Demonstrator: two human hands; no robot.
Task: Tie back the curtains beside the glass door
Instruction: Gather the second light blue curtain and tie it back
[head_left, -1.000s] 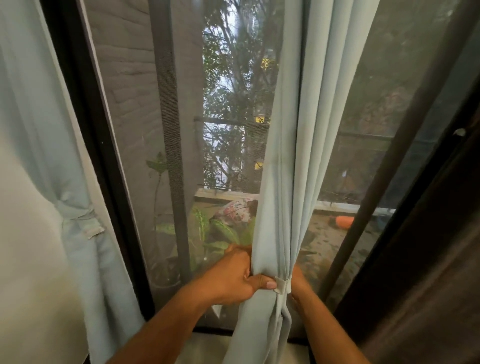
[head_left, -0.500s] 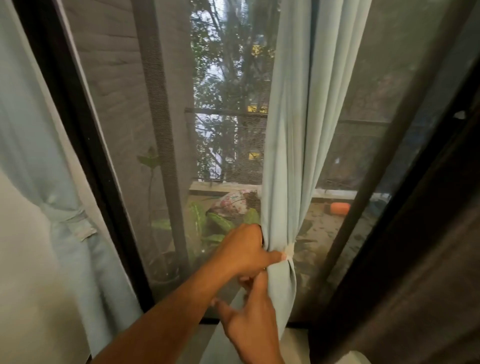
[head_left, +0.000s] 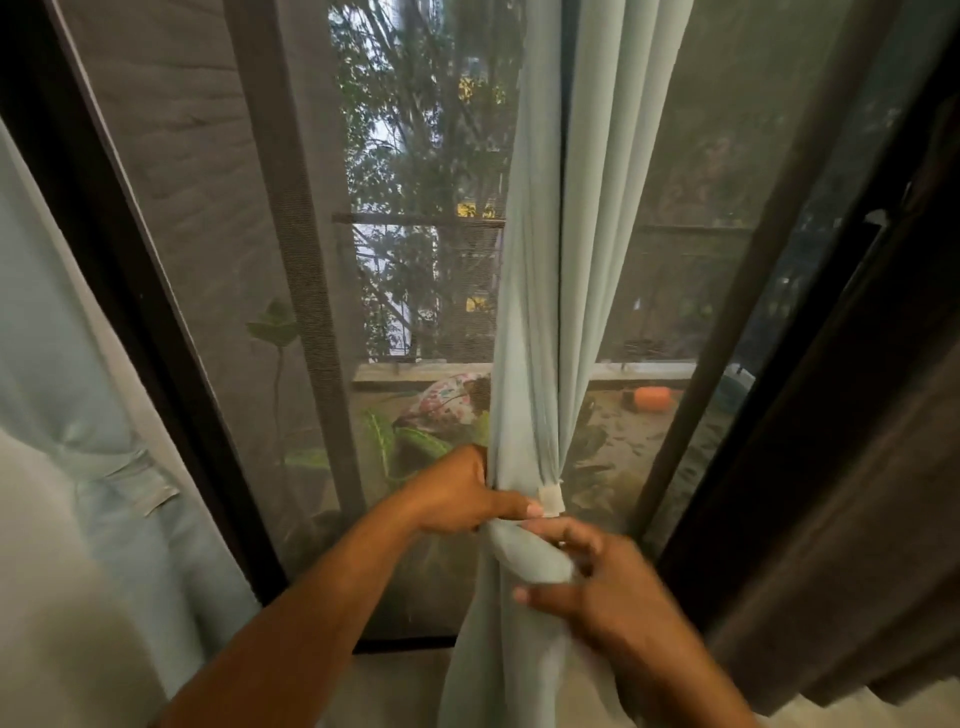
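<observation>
A pale blue curtain (head_left: 561, 260) hangs in front of the glass door (head_left: 426, 208), gathered into a narrow bunch at waist height. A light tie-back band (head_left: 551, 500) wraps the bunch. My left hand (head_left: 462, 493) grips the gathered cloth at the band, thumb pressing beside it. My right hand (head_left: 608, 592) is just below, blurred, fingers spread and touching the bulging fold of curtain under the band. A second pale blue curtain (head_left: 104, 467) at the far left is tied with its own band (head_left: 145, 488).
A dark brown curtain (head_left: 841, 519) hangs at the right by the black door frame (head_left: 737, 332). Another black frame post (head_left: 130, 312) stands left. Beyond the mesh are potted plants (head_left: 410, 441), a balcony railing and trees.
My right hand came out from behind the curtain, passed in front and now sits on the fold below the band. My left hand kept its grip at the band.
</observation>
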